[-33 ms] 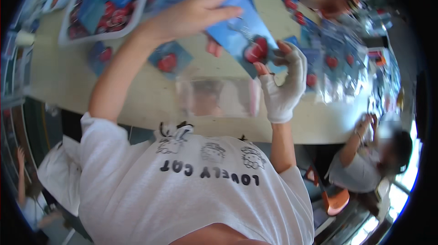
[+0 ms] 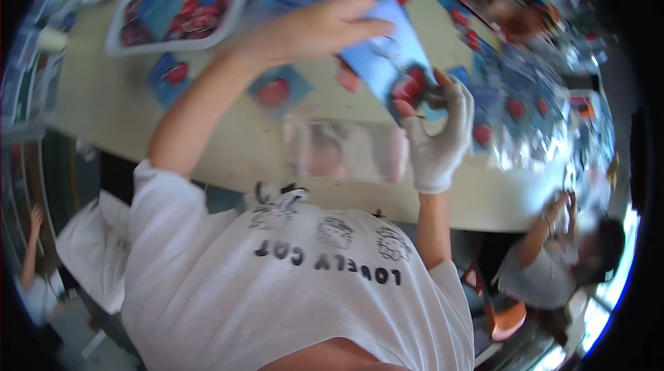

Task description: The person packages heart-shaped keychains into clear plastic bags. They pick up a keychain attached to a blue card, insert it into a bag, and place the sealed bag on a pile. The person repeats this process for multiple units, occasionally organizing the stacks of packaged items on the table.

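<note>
Blue card point(image 2: 377, 75) with red keychain point(image 2: 410, 85), upper centre of frame, above pale surface point(image 2: 232, 132). Bare left hand point(image 2: 324, 29): fingers gripping card's upper part. Gloved right hand point(image 2: 443, 132): fingers pinching keychain end.

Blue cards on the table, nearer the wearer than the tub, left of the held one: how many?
2: one card below the tub, left of the left forearm; another right of that forearm. More may hide under it.

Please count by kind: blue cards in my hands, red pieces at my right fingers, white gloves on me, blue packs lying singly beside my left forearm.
Blue card: 1
Red piece: 1
White glove: 1
Blue packs: 2
Total: 5
</note>
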### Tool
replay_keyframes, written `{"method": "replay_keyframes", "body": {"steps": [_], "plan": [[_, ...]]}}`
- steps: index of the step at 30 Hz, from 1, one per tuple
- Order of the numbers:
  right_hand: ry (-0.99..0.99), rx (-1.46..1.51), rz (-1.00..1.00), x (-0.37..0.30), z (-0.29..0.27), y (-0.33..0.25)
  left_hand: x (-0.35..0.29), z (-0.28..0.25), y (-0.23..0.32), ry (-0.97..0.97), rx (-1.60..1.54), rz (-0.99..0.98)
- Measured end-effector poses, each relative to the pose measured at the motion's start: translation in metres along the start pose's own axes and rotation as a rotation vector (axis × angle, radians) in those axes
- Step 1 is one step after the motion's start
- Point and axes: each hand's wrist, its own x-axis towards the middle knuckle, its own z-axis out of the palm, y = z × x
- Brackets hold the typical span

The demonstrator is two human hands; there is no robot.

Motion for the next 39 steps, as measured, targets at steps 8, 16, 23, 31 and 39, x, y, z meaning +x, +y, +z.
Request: {"method": "replay_keyframes", "body": {"steps": [8, 16, 23, 31, 39], "plan": [[-0.269, 0.681, 0.521, -0.022, 0.022, 0.017, -0.025, 0.004, -0.034, 0.131, 0.179, 0.047], [-0.094, -0.276, -0.619, -0.003, 0.006, 0.012, -0.046, -0.003, -0.042, 0.156, -0.224, 0.016], [0.093, 0.776, 0.45, -0.044, 0.016, 0.019, -0.026, 0.015, -0.043, 0.123, -0.174, 0.042], [0.142, 0.874, 0.721, -0.046, -0.018, 0.064, -0.019, 0.057, -0.065, 0.238, 0.132, 0.172], [0.325, 0.681, 0.82, -0.063, -0.052, 0.092, -0.032, 0.095, -0.119, 0.186, 0.865, 0.196]]}}
